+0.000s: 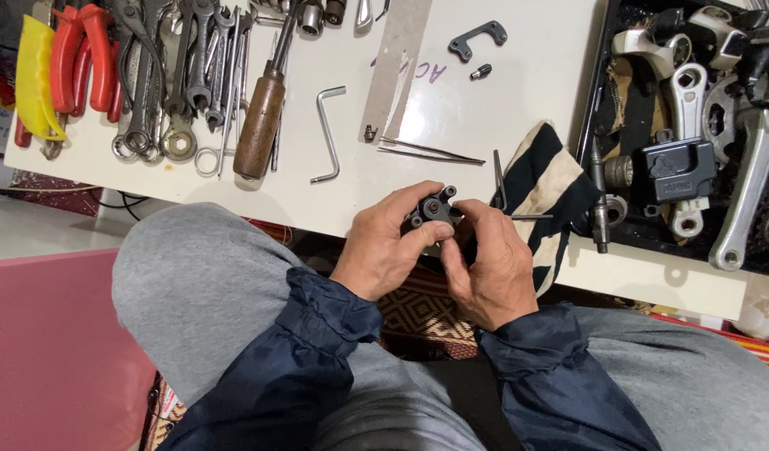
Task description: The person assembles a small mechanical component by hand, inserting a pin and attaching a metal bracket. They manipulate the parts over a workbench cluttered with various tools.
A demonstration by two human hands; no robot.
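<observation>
Left hand (pixel 384 250) and right hand (pixel 485 267) both clamp a small black part (pixel 432 209), mostly hidden by fingers. Right of them, black tray (pixel 597 100) holds cranks (pixel 748 192), cut off at frame edge.

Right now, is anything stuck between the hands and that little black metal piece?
No. The left hand and right hand both hold the small black metal part directly; no cloth or tool shows between fingers and part.

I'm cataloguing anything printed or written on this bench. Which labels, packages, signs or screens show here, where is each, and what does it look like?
Tape strip: top centre of the white table, long grey-beige band lying at a slant.
Handwriting: on the table beside the strip, a few purple marker letters.
Black block: in the black tray at right, boxy, with faint raised marking on its face.
No packages, signs or screens.
</observation>
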